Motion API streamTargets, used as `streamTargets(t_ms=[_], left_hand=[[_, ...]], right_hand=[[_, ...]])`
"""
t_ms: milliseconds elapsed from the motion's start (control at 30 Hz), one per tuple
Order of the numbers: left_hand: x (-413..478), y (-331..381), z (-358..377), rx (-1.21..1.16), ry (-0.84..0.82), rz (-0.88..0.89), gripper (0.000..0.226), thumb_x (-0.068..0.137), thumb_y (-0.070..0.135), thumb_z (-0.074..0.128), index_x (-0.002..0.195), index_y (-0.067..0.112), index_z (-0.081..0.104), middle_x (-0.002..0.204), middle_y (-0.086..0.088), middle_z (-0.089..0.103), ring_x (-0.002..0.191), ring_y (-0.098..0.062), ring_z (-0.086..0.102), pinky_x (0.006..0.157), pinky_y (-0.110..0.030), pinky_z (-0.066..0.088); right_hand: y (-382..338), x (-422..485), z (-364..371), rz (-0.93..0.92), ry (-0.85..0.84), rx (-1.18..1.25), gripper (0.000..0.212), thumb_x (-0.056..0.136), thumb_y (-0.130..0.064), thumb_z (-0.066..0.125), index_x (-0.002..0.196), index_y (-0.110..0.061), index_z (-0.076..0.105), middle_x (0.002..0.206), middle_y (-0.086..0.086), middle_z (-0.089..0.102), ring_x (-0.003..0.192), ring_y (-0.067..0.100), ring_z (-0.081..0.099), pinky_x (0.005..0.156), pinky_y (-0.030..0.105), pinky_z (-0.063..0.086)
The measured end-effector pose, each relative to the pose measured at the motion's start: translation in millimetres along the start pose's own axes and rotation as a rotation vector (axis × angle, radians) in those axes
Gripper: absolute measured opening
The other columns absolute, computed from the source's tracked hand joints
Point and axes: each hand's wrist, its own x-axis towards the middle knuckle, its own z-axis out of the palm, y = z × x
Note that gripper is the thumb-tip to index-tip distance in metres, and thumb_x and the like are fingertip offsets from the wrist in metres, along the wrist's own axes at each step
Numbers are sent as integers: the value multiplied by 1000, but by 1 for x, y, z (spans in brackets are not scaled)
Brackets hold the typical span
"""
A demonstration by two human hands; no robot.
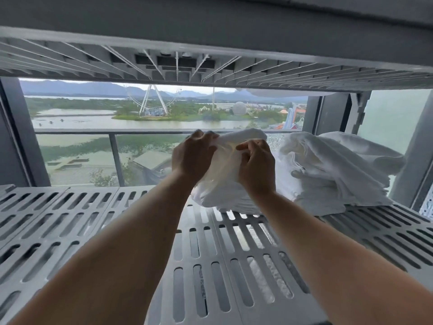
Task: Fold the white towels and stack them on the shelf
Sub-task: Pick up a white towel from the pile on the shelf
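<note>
Partly done: one towel in your hands, a mixed pile beside it

Your left hand [194,158] and right hand [255,167] are raised close together over the grey slotted plastic shelf [117,231]; the fingers of both are curled and pinch the top edge of one thin white cloth towel [222,193]; its lower part hangs bunched and touches the shelf surface; no clean fold shows in it, so you look to be at the start of folding this piece.

Just to the right, touching it, sits a heap of white towels [339,160] on the same shelf; the bottom layers lie flat and squared, which reads as a folded stack [316,200]; the upper layers are crumpled and draped loosely over them; how many there are of either kind cannot be told.

Judgement: some folding seems done, more is left; the held towel needs folding and setting down; the loose ones on top need the same; the stack will likely want squaring afterwards.

Something white shows through the slots near your right forearm; what it is cannot be told.

Overhead is the ribbed grey underside of an upper shelf [210,66]; behind the hands, a window [82,141].
</note>
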Motion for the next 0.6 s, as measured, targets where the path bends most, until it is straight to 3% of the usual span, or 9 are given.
streamTargets(t_ms=[233,600], left_hand=[[-36,-1,-23,-72,-5,-16,30,96,35,59,125,31,62,117,-3,63,101,-32,64,77,-40,52],[-89,54,-61,-61,5,-58,27,96,34,57,123,33,60,113,-2,62,100,-31,63,72,-34,43]], right_hand=[[-23,-28,-17,2,0,-16,24,83,7,51,90,-7,71,97,8,67,97,24,62,88,25,42],[-19,-73,-84,52,-60,-20,38,77,11,44,90,-15,70,99,-1,68,99,19,56,87,22,41]])
